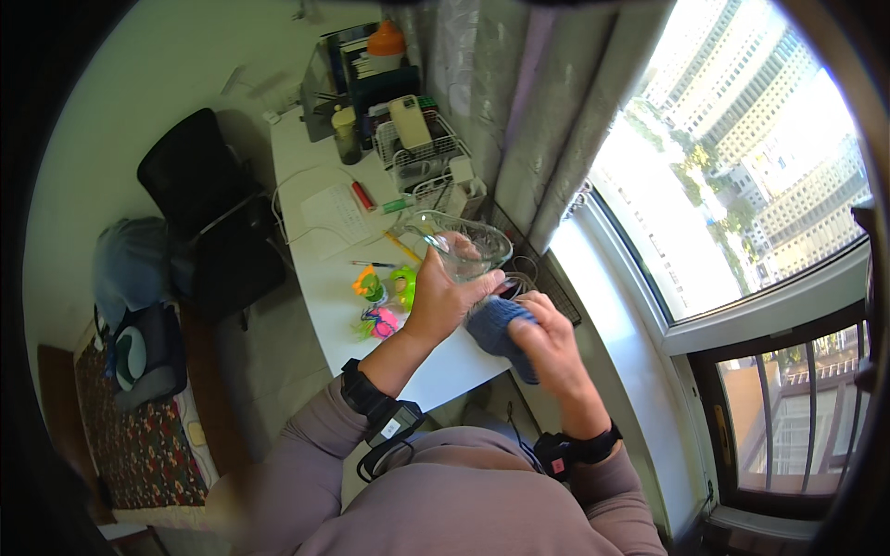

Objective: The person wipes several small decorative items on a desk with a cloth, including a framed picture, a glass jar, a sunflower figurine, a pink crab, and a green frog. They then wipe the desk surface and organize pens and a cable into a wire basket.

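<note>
My left hand point(443, 299) grips a clear glass vessel point(487, 244), which looks like a vase lying tilted above the white desk. Its fingers show through the glass, and the thumb rests along the near side. In my right hand point(556, 344) is a bunched blue cloth point(492, 325), pinched between thumb and fingers. The cloth is just below the left thumb and the vessel's right end; whether it touches the glass I cannot tell. Below the hands, the desk point(445, 368) bears a green toy point(403, 285), an orange flower ornament point(368, 283) and a pink ornament point(381, 323).
Farther back stand a white wire basket point(441, 146), a bottle with a yellow lid point(345, 132) and a paper sheet point(334, 219). A black office chair point(201, 167) is left of the desk. Curtains point(556, 118) and a window sill point(612, 299) border the right side.
</note>
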Tool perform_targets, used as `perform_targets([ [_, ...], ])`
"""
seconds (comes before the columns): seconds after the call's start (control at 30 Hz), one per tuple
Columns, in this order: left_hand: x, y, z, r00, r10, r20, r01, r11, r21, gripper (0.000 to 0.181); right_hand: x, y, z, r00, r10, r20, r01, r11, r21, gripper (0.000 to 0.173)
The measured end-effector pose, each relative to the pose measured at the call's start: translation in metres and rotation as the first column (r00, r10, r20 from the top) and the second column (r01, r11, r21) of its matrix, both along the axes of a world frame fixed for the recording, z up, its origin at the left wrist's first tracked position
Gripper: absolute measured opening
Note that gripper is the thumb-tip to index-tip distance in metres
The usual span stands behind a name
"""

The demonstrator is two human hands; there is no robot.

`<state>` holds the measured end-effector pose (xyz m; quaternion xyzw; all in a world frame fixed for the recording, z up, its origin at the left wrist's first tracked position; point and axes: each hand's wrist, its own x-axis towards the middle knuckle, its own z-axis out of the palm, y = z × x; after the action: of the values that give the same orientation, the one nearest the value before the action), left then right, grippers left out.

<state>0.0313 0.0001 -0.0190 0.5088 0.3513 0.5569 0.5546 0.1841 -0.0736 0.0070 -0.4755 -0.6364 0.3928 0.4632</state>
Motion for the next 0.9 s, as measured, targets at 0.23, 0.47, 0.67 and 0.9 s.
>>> perform_targets([
  [0.23,0.063,0.002,-0.036,0.980,-0.070,-0.185,0.097,0.985,0.144,0.070,0.048,-0.004,-0.005,0.933,-0.360,-0.023,0.324,0.863,-0.387,0.033],
  [0.47,0.127,0.005,-0.067,0.945,-0.217,-0.244,0.269,0.940,0.209,0.073,0.068,0.009,-0.014,0.888,-0.426,0.171,0.456,0.864,-0.213,0.057],
  [0.67,0.149,0.028,-0.084,0.834,-0.420,-0.358,0.518,0.819,0.246,0.079,0.119,0.053,-0.034,0.825,-0.535,0.183,0.554,0.829,-0.075,0.065],
  [0.9,0.166,0.090,-0.078,0.706,-0.572,0.418,0.683,0.706,-0.188,0.059,0.138,0.110,-0.074,0.734,-0.658,0.169,0.678,0.726,-0.117,0.048],
])
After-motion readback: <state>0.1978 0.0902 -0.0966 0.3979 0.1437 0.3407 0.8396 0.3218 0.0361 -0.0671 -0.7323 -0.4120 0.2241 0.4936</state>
